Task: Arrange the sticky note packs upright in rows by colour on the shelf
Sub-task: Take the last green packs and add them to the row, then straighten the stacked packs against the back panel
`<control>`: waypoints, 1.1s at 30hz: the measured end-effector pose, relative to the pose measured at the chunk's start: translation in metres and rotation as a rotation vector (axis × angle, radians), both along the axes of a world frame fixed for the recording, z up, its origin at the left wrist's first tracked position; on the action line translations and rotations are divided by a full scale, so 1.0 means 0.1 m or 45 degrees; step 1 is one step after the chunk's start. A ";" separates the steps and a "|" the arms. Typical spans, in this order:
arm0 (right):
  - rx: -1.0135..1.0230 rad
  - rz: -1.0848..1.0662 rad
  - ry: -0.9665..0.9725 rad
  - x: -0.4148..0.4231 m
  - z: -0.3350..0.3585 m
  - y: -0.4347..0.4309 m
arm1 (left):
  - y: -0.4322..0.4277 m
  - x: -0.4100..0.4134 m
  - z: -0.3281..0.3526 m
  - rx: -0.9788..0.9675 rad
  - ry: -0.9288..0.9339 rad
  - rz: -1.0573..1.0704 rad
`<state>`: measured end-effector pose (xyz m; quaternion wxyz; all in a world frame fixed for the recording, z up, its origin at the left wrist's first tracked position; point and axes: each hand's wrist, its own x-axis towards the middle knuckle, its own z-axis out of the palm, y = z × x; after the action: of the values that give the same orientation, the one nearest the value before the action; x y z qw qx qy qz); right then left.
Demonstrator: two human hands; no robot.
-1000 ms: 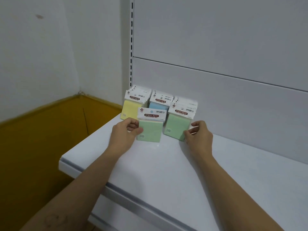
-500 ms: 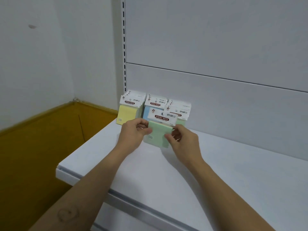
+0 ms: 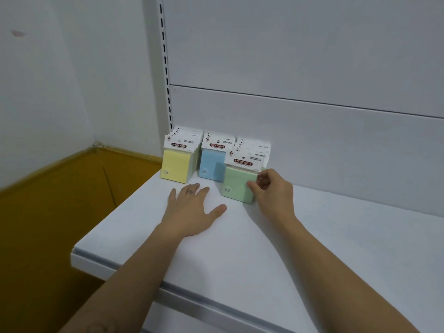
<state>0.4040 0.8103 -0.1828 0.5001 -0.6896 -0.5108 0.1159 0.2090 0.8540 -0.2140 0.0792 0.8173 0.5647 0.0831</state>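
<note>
Task is judged nearly done. Three upright rows are seen on the shelf, all located off the slotted upright: yellow row at its foot, blue row next out from it, green row farthest from it. The front green pack is stood at the head of its row, set forward of the blue front and apparently slightly skewed. Squaring it up is judged to be all that is left, since only these packs are in view. Its right edge is pinched by the right hand, thumb and forefinger curled on it. The left hand is laid flat on the shelf in front of the upright, fingers spread and released, nothing held. Packs: square pastel paper blocks, topped by white card headers printed "STICKY NOTE". Shelf: smooth matte white sheet, edged by a grey front strip.
</note>
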 end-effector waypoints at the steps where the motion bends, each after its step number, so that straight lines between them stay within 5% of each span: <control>1: -0.003 -0.013 0.012 0.00 0.00 0.01 | 0.01 0.01 0.00 -0.037 0.056 -0.013; 21: -0.059 -0.122 -0.060 0.07 -0.03 -0.10 | 0.05 0.03 -0.01 0.035 0.031 0.002; 33: 0.351 0.041 -0.916 -0.22 0.10 -0.31 | -0.24 0.01 0.13 0.366 -0.060 0.159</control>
<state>0.3822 0.7793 -0.1733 0.3751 -0.6044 -0.6752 -0.1954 0.2097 0.8304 -0.2012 -0.0305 0.7813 0.5947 0.1869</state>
